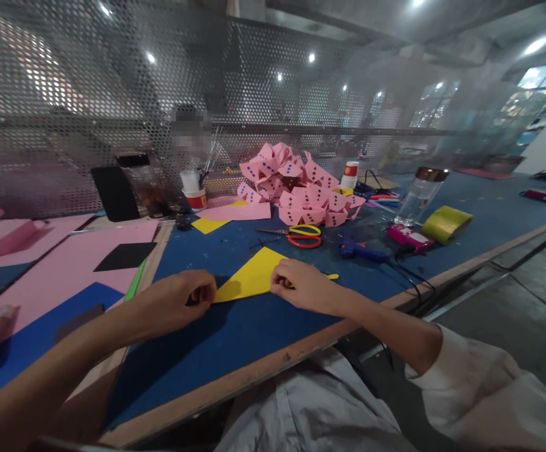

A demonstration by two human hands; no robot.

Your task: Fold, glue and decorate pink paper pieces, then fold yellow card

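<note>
I pinched a yellow paper sheet [253,276] flat on the blue worktop [263,326], my left hand [179,300] clenched on its near-left corner, my right hand [301,285] pressing its right edge. It looked light, thin, easily creased; edges seemed the best hold.

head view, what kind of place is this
Probably a paper-craft workshop bench. A pile of folded pink paper pieces sits behind scissors and a glue gun, while the left hand and right hand press a folded yellow sheet.
</note>
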